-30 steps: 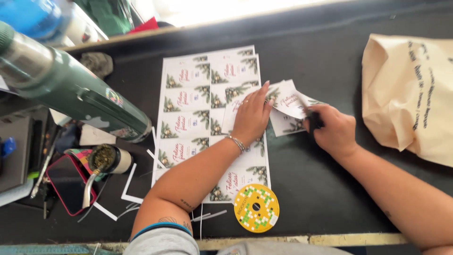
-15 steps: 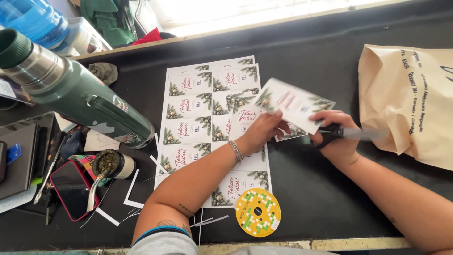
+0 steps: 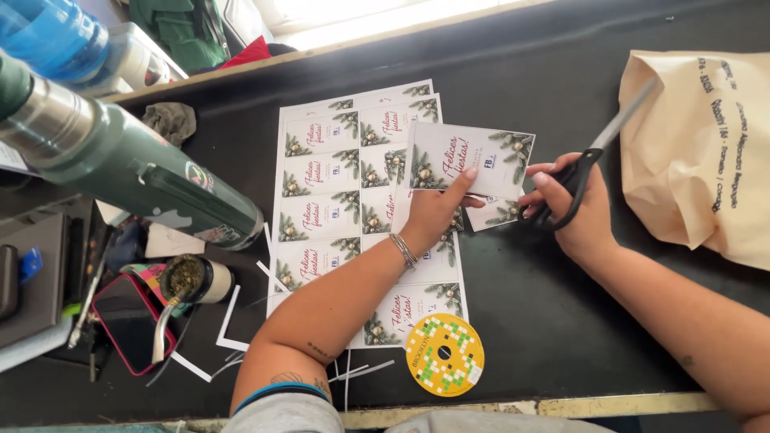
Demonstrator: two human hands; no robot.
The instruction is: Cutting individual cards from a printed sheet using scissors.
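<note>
Your left hand point(image 3: 437, 210) pinches a cut-out greeting card point(image 3: 469, 160) by its lower edge, thumb beneath and forefinger lying up its face, so the card stands lifted and flat towards you, clear of the printed sheet point(image 3: 345, 184) that lies just under and to the left of that hand. A smaller cut piece point(image 3: 497, 212) sits between your two hands, partly under the card. Your right hand point(image 3: 581, 216) is closed through the loops of the scissors point(image 3: 597, 156), the blades together and pointing up and away from you towards the tan paper bag point(image 3: 706, 152) lying to the right of that hand; held this way, the points stay off the card and off your other hand. Near your left forearm lies a round yellow disc point(image 3: 444, 354) with a green and white pattern, resting half on the sheet's bottom corner. Well to the left of your left arm lie a green flask point(image 3: 136, 172) on its side, a cup with a metal straw point(image 3: 188, 281) and thin white paper offcuts point(image 3: 228, 321) on the dark worktop point(image 3: 561, 337).

Against half a second ago, the card has come lower and more level in your fingers, and the scissors have swung from lying sideways to pointing upward. A second ago both hands were down together over the small pieces.
</note>
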